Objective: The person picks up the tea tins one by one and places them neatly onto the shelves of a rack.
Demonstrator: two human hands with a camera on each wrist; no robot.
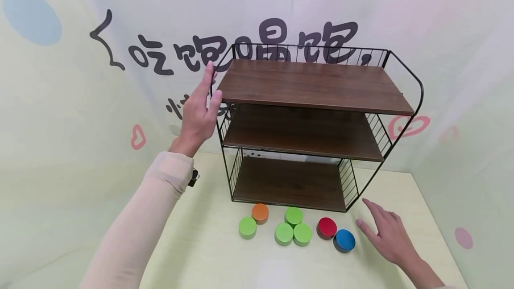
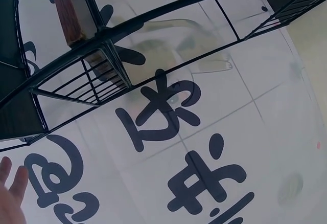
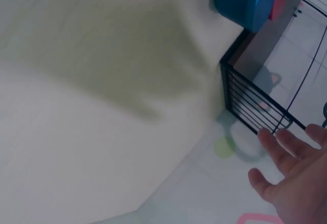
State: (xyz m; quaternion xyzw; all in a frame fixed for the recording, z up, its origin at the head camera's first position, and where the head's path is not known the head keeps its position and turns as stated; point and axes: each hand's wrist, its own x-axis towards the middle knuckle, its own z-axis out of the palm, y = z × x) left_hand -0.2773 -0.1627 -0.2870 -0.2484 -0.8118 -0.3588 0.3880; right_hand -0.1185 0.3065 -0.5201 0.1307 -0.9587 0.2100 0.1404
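A three-tier shelf with dark wood boards [image 1: 313,84] and a black wire frame [image 2: 168,8] stands on the table. My left hand [image 1: 201,113] is beside its upper left side, fingers extended; whether it touches the frame I cannot tell. Low on the right, my right hand [image 1: 387,233] hovers near the shelf's bottom corner with fingers spread and nothing held. In front of the shelf lie round lidded pieces: an orange one [image 1: 260,213], a lone green one [image 1: 247,227], a cluster of three green ones [image 1: 293,216], a red one [image 1: 327,228] and a blue one [image 1: 344,240].
The pale table [image 1: 201,235] runs under the shelf to an edge at the right. Behind stands a white printed backdrop [image 1: 249,3] with large dark characters, and similar sheeting hangs at both sides. A dark band [image 1: 193,177] shows at the left wrist.
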